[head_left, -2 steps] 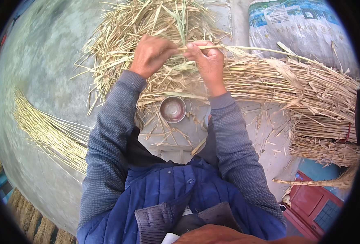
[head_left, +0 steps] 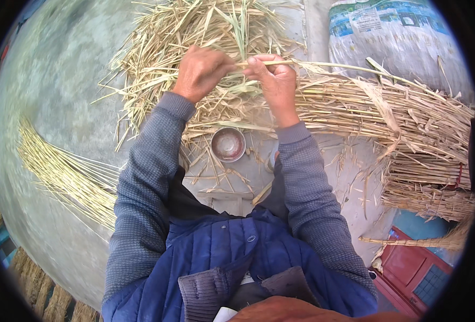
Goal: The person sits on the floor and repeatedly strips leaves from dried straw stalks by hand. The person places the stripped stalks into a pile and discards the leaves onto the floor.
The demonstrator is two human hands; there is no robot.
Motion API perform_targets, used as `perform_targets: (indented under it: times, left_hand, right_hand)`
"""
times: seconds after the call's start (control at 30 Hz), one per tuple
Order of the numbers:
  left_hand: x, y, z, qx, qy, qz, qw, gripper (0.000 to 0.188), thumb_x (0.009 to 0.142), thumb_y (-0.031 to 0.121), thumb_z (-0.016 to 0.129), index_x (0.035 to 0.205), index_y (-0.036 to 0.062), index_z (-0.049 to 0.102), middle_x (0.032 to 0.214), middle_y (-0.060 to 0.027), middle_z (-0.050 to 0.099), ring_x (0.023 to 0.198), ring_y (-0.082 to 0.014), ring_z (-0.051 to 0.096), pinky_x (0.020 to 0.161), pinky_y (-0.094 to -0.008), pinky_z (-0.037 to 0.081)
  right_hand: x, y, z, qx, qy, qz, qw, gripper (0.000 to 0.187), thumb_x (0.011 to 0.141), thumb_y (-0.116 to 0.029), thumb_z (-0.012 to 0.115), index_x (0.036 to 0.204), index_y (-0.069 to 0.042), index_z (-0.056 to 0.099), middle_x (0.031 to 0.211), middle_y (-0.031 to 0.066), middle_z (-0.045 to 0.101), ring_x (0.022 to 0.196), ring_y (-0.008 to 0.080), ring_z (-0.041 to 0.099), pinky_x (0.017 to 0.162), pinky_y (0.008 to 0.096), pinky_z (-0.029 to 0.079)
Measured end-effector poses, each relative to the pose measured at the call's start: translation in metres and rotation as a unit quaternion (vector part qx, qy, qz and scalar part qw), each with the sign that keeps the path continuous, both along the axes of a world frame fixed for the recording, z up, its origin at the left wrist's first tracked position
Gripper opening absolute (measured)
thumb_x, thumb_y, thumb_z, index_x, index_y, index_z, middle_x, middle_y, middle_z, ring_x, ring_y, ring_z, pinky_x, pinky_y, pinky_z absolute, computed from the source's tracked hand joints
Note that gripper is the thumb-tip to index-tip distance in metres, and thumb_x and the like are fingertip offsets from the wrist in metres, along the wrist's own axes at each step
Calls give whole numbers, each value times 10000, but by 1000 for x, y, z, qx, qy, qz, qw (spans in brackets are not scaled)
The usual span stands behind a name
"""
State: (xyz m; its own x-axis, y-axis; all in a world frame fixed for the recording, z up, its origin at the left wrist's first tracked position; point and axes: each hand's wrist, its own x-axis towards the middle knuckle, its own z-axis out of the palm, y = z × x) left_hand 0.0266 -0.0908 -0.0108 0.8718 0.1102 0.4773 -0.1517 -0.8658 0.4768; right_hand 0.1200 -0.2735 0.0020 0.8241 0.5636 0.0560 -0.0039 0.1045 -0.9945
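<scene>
Both of my hands grip one long straw stalk [head_left: 345, 65], which runs from between them out to the right over a stack of dry stalks [head_left: 350, 107]. My left hand [head_left: 201, 70] is closed, knuckles up, at the stalk's left end. Close beside it, my right hand [head_left: 274, 80] pinches the stalk between thumb and fingers. A heap of loose dry leaves and husks [head_left: 178, 37] lies beneath and beyond the hands. Greenish leaf strips [head_left: 241, 29] stretch away from the gap between them. The left fingertips are partly hidden.
A small metal bowl [head_left: 228, 144] stands on the floor between my legs. To the left lies a fan of thin peeled stalks [head_left: 68, 172]. A white and blue sack [head_left: 398, 43] sits at the far right. Bound bundles [head_left: 428, 198] and a red wooden piece [head_left: 409, 263] are lower right.
The hands keep nearly the same place and grip. A dry leaf hanging on the stack at the right has shifted slightly.
</scene>
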Motion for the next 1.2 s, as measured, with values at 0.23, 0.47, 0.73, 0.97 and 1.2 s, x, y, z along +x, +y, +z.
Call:
perform_targets:
  times: [0.23,0.47,0.73,0.97,1.2]
  left_hand:
    - [-15,38,16,-77,122,6,990,150,827,195,774,854,59,717,789,-74,723,737,-213,682,751,-350,504]
    - [-4,14,-1,-295,134,-20,946,252,874,240,775,978,13,742,881,-99,723,810,-166,674,732,-301,532]
    - [-6,33,-6,-546,45,31,836,140,914,181,746,952,55,698,872,-57,748,819,-134,700,794,-293,549]
    - [-19,93,-18,-682,-63,85,723,138,916,137,742,961,23,679,875,-62,740,675,-64,583,629,-190,480]
    - [-33,102,-30,12,140,342,929,278,866,321,756,1003,85,698,917,-95,738,839,-238,646,788,-401,471]
  right_hand:
    - [25,-31,14,36,-30,49,998,227,951,-109,681,1122,26,615,988,142,717,910,197,728,786,286,588]
    - [17,-22,10,41,0,1,999,269,965,-197,692,1063,46,633,933,140,728,833,179,733,729,262,590]
    - [23,-29,12,14,1,-8,1000,236,975,-170,676,1072,35,611,914,134,718,802,186,728,728,272,596]
    - [27,-35,5,32,-8,15,999,217,968,-154,682,1065,33,630,918,130,716,819,184,728,722,265,600]
    - [24,-31,0,35,26,-1,999,227,961,-152,692,1100,17,632,961,127,718,874,188,731,759,268,597]
